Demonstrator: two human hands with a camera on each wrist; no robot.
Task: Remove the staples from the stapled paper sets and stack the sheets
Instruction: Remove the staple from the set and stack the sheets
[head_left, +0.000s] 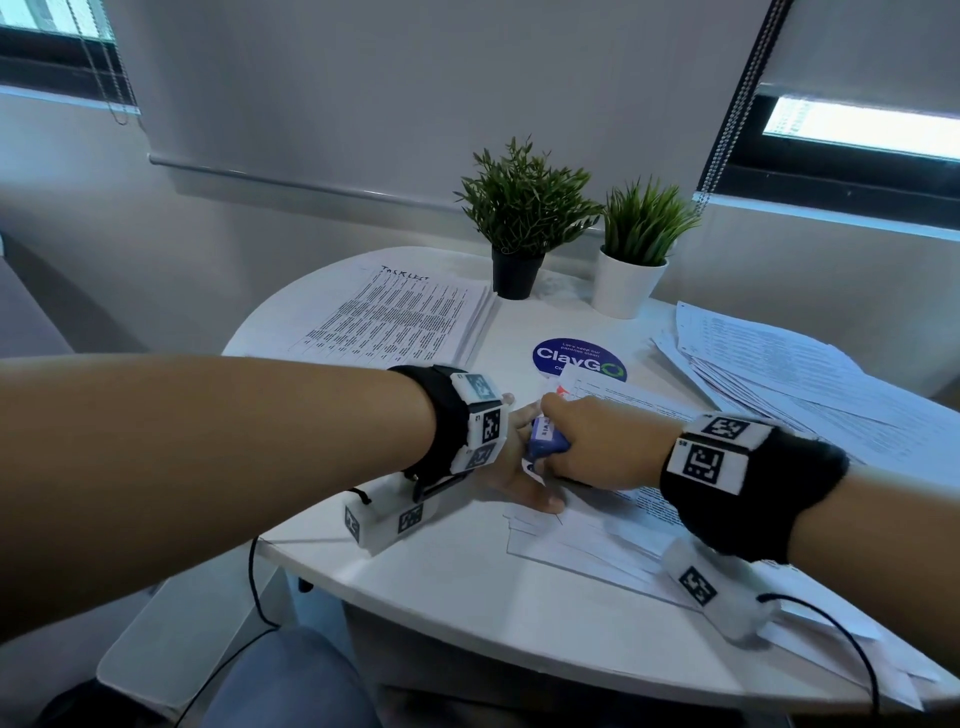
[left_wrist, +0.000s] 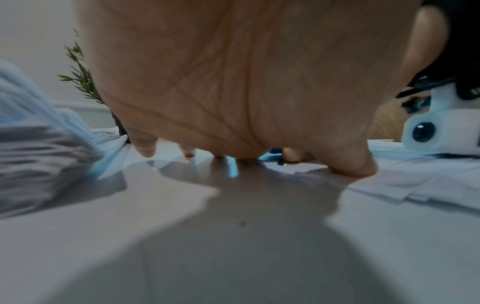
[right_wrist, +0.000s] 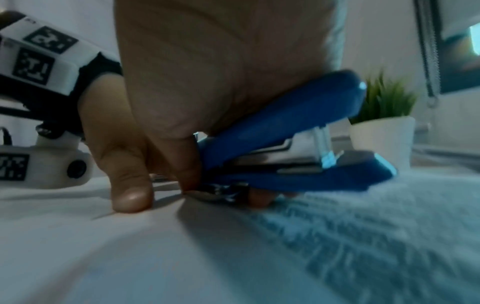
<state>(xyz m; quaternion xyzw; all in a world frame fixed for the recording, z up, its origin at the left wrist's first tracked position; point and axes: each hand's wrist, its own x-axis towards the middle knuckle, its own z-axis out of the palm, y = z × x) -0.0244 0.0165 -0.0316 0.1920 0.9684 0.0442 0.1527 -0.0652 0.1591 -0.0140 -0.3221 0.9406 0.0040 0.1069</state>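
- Head view: a person's right hand (head_left: 587, 441) gripped a blue stapler (head_left: 545, 441) and worked its rear metal tip against the corner of a stapled paper set (head_left: 597, 540) lying on the round white worktop (head_left: 441, 587).
- Right wrist view: the fingers were curled round the stapler (right_wrist: 280, 148), its metal tip low on the paper, just beside the left thumb (right_wrist: 127, 185); the staple itself could not be made out.
- Left hand (head_left: 511, 462) lay spread, fingers (left_wrist: 145, 148) apart and fairly straight, pinning the sheets flat near the tool.
- A squared stack of printed sheets (head_left: 400, 317) sat at the far left, a looser fanned pile (head_left: 779, 364) at the right, near two potted plants (head_left: 524, 218).
- Judged from this, the job stood mid-way: one set in hand, and which pile held finished sheets was unclear.
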